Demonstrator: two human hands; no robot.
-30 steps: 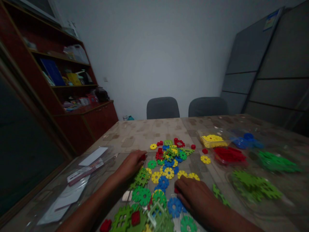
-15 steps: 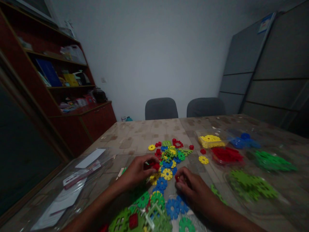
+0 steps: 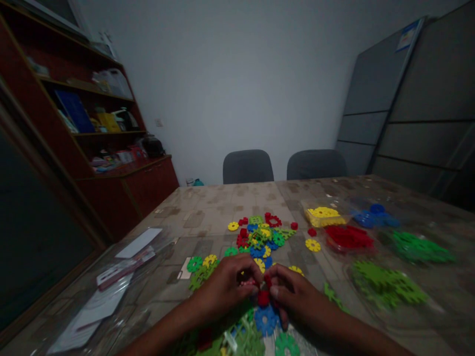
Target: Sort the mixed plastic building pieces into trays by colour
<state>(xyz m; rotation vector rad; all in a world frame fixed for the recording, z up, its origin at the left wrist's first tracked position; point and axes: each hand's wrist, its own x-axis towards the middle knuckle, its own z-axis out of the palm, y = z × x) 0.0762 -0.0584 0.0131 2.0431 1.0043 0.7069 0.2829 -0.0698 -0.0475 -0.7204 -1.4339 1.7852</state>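
Observation:
My left hand (image 3: pixel 235 279) and my right hand (image 3: pixel 293 287) are close together over the middle of the pile, both with bent fingers. Between their fingertips are small red plastic building pieces (image 3: pixel 263 297); the fingers partly cover them, so how they join is unclear. A toothed blue disc (image 3: pixel 265 320) lies just below my fingers, with a green toothed disc (image 3: pixel 287 344) nearer to me. Light-green square pieces (image 3: pixel 245 338) lie under my left wrist. Beyond my hands lies a heap of mixed yellow, blue, green and red pieces (image 3: pixel 260 238).
On the right are clear trays of yellow discs (image 3: pixel 323 216), red pieces (image 3: pixel 349 238), blue pieces (image 3: pixel 376 217), green pieces (image 3: pixel 423 247) and light-green squares (image 3: pixel 389 284). White cards in clear plastic (image 3: pixel 139 243) lie left. Two grey chairs (image 3: pixel 248 166) stand behind the table.
My hands have come together, the left moving right and toward me, bringing the red pieces between their fingertips. Discs at the left of the pile are now uncovered.

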